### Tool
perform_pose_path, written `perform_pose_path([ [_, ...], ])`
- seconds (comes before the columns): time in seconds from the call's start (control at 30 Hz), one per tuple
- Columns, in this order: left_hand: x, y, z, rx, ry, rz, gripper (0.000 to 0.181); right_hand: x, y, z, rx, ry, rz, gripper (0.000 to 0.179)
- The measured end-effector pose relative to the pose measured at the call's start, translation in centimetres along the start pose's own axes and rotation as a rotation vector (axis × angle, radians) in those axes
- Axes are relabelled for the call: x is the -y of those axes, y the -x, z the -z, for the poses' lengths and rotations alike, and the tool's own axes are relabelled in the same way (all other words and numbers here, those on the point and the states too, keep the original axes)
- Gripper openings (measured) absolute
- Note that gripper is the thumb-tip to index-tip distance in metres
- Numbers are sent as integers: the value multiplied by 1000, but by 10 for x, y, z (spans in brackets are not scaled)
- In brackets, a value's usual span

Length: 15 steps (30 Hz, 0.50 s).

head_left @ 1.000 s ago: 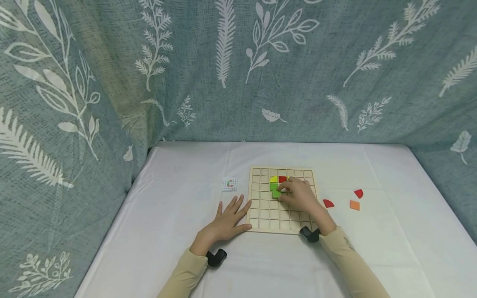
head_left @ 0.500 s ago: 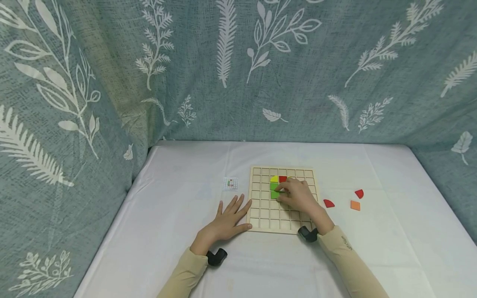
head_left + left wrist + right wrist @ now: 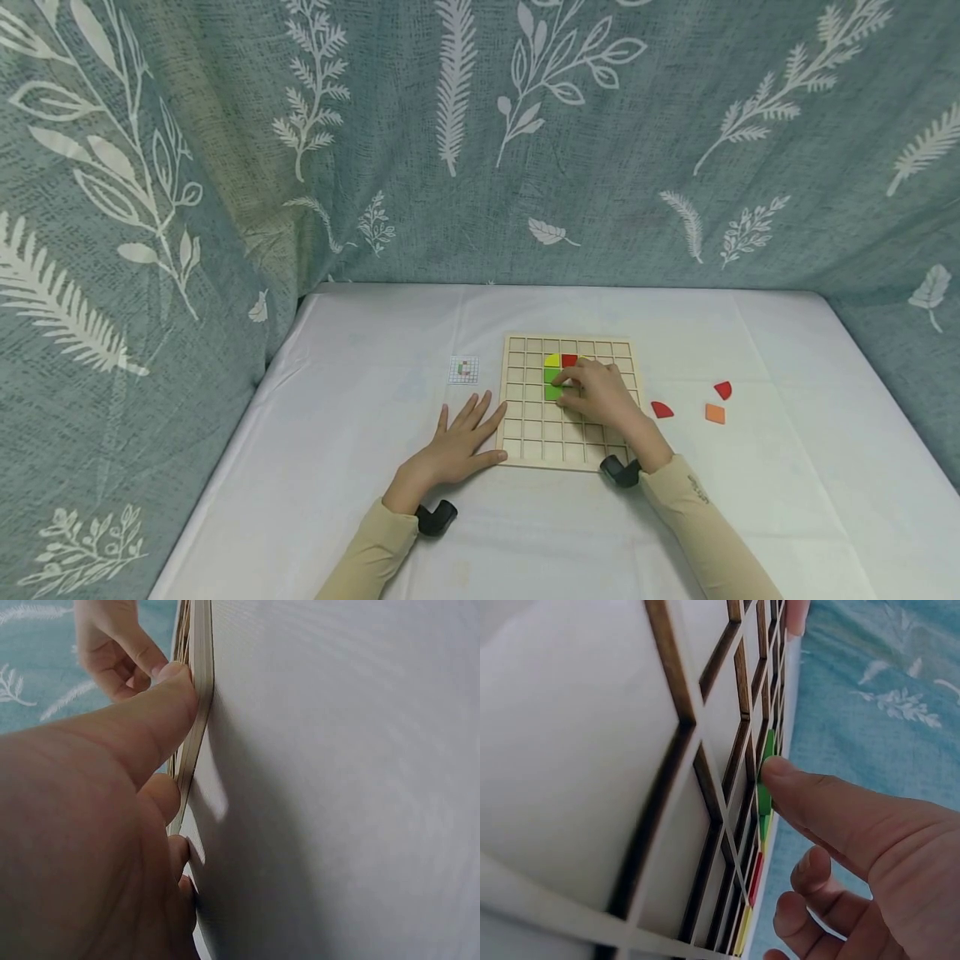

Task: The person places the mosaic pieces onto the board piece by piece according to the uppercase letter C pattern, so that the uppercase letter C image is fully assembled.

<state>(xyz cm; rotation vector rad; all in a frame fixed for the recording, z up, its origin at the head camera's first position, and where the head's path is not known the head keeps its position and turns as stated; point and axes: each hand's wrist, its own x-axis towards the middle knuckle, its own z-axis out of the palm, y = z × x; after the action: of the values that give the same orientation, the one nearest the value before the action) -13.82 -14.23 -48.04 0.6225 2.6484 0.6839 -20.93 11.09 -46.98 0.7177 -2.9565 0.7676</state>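
A wooden grid board (image 3: 522, 432) lies on the table. My right hand (image 3: 600, 393) is over its upper middle, thumb and index finger pinching a green square tile (image 3: 552, 392). In the right wrist view the thumb presses the near side of that green tile (image 3: 765, 787). Directly above it sits another green tile (image 3: 551, 376), with a yellow quarter-round tile (image 3: 552, 361) and a red square tile (image 3: 569, 361) at the top. The right hand hides the cells beneath it. Fingers spread, my left hand (image 3: 452, 452) rests on the table, thumb and little finger touching the board's left edge.
A small printed pattern card (image 3: 464, 369) lies left of the board. To the right are two red quarter-round tiles, one nearer (image 3: 662, 409) and one farther (image 3: 723, 390), plus an orange square tile (image 3: 715, 413). A leaf-patterned curtain (image 3: 480, 208) hangs behind the white-covered table (image 3: 810, 500).
The lower green tile, crooked and slightly to the right a second ago, now lines up under the other green one. My right hand has shifted slightly with it. The left hand stays put.
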Motion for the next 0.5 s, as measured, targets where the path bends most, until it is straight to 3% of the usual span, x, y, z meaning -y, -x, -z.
perform_pose_path([
  [0.5,-1,1,2,4,2,-9,69,-5,1,2,16,-5,-7,15],
])
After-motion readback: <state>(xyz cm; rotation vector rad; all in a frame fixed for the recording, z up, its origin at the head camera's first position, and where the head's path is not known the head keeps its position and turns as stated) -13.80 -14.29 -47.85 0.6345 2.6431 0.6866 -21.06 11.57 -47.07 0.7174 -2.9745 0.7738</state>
